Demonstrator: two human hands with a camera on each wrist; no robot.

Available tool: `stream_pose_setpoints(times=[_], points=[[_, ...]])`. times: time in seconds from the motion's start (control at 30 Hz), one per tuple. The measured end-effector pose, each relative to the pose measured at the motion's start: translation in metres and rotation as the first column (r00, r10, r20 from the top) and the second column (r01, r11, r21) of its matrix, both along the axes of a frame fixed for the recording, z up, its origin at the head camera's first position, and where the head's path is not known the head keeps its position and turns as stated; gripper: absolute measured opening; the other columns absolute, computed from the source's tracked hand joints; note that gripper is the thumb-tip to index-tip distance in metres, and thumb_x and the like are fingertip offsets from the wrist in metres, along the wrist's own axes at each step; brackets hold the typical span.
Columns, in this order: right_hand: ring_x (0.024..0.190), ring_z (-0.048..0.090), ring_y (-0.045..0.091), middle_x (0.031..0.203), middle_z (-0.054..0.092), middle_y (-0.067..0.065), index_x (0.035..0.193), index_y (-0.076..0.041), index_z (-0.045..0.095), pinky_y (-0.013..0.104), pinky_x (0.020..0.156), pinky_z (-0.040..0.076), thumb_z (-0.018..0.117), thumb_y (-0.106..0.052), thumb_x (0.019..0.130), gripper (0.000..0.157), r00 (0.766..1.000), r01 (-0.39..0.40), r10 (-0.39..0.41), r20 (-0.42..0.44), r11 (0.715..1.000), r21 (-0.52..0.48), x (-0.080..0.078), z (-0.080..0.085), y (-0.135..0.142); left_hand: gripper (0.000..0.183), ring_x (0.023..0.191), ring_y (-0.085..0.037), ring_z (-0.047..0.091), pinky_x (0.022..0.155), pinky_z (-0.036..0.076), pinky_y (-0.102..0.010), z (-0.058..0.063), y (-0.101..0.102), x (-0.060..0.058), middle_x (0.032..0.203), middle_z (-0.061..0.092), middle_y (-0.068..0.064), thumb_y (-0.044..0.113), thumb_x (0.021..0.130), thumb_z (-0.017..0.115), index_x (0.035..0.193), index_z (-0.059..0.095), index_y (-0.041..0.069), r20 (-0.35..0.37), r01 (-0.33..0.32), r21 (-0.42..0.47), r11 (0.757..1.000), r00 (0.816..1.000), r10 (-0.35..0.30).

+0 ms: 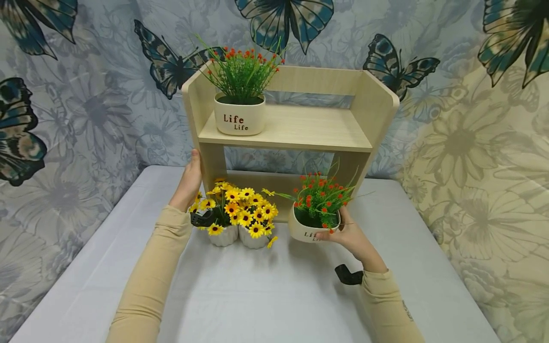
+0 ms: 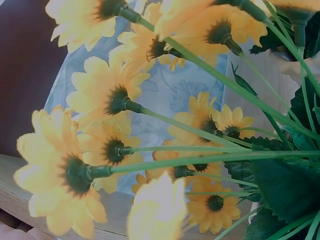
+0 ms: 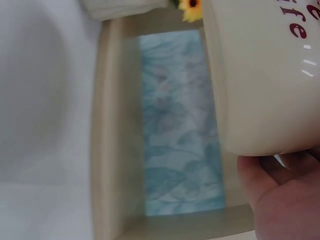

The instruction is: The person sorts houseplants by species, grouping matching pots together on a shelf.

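My right hand [image 1: 349, 236] grips a white oval flowerpot [image 1: 300, 229] lettered "Life" by its right side. Red-flowered grass [image 1: 321, 195] grows from it. In the head view this pot overlaps the lower front of a pale wooden shelf [image 1: 291, 145], with a shadow on the tablecloth below. In the right wrist view, the thumb and fingers are at the base of the pot [image 3: 270, 90]. My left hand [image 1: 188, 183] rests along the outside of the shelf's left panel, fingers straight. Yellow flowers [image 1: 244, 209] in two small white pots [image 1: 255, 238] stand beside it; blooms fill the left wrist view.
A matching "Life" pot [image 1: 240, 116] with red flowers stands on the left of the shelf's upper board [image 1: 313, 126]. The white-covered table [image 1: 266, 295] extends in front. Butterfly-patterned cloth [image 1: 107, 114] hangs behind and at both sides. Black wrist mounts [image 1: 348, 275] stick out from the sleeves.
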State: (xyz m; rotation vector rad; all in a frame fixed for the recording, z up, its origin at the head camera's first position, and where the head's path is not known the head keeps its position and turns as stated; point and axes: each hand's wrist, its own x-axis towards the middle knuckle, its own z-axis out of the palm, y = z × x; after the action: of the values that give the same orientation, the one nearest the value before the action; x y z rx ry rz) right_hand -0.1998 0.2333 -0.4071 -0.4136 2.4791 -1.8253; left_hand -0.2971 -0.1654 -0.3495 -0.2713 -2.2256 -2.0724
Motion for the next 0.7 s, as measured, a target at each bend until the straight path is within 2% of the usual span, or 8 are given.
stream_pose_setpoints(times=[0.07, 0.13, 0.3, 0.5, 0.7], points=[[0.116, 0.042, 0.02, 0.132, 0.041, 0.01, 0.138, -0.008, 0.029, 0.031, 0.091, 0.041, 0.08, -0.009, 0.073, 0.083, 1.0, 0.002, -0.002, 0.001, 1.0, 0.002, 0.004, 0.008, 0.0, 0.072, 0.138, -0.023, 0.0, 0.111, 0.002, -0.04, -0.002, 0.0, -0.001, 0.153, 0.006, -0.01, 0.057, 0.095, 0.011, 0.15, 0.009, 0.01, -0.009, -0.005, 0.002, 1.0, 1.0, 0.005], [0.113, 0.045, 0.019, 0.131, 0.042, 0.01, 0.136, -0.008, 0.029, 0.03, 0.089, 0.043, 0.079, -0.009, 0.074, 0.08, 1.0, 0.008, -0.008, 0.007, 1.0, -0.002, 0.008, 0.017, 0.0, 0.073, 0.138, -0.024, 0.004, 0.111, 0.004, -0.04, -0.002, 0.0, -0.001, 0.152, 0.011, -0.012, 0.058, 0.094, 0.011, 0.15, 0.012, 0.01, -0.013, -0.009, 0.005, 1.0, 1.0, 0.009], [0.1, 0.058, 0.017, 0.124, 0.048, 0.012, 0.134, -0.004, 0.029, 0.028, 0.079, 0.05, 0.076, 0.0, 0.075, 0.076, 0.999, -0.035, 0.033, -0.035, 0.997, -0.072, 0.011, 0.035, -0.002, 0.075, 0.138, -0.02, -0.005, 0.111, -0.002, -0.038, 0.0, 0.001, -0.001, 0.154, 0.0, -0.008, 0.059, 0.093, 0.011, 0.15, 0.005, 0.01, -0.01, -0.017, -0.004, 1.0, 1.0, 0.017], [0.098, 0.059, 0.013, 0.117, 0.054, 0.007, 0.131, 0.0, 0.032, 0.026, 0.076, 0.051, 0.075, 0.006, 0.073, 0.072, 0.992, -0.055, 0.047, -0.117, 0.996, -0.066, 0.01, 0.049, -0.006, 0.074, 0.138, -0.019, -0.008, 0.11, -0.005, -0.036, 0.0, 0.001, -0.002, 0.154, -0.005, -0.007, 0.058, 0.094, 0.011, 0.149, 0.005, 0.01, 0.002, -0.036, -0.008, 0.999, 0.999, 0.036], [0.097, 0.06, 0.016, 0.117, 0.054, 0.006, 0.135, -0.006, 0.03, 0.029, 0.074, 0.053, 0.072, 0.01, 0.073, 0.076, 0.985, -0.092, 0.072, -0.16, 0.988, -0.127, 0.007, 0.062, -0.009, 0.077, 0.138, -0.019, -0.008, 0.11, -0.005, -0.036, -0.001, 0.001, -0.002, 0.154, -0.005, -0.007, 0.06, 0.092, 0.011, 0.149, 0.003, 0.009, 0.011, -0.035, -0.008, 0.999, 0.999, 0.035]])
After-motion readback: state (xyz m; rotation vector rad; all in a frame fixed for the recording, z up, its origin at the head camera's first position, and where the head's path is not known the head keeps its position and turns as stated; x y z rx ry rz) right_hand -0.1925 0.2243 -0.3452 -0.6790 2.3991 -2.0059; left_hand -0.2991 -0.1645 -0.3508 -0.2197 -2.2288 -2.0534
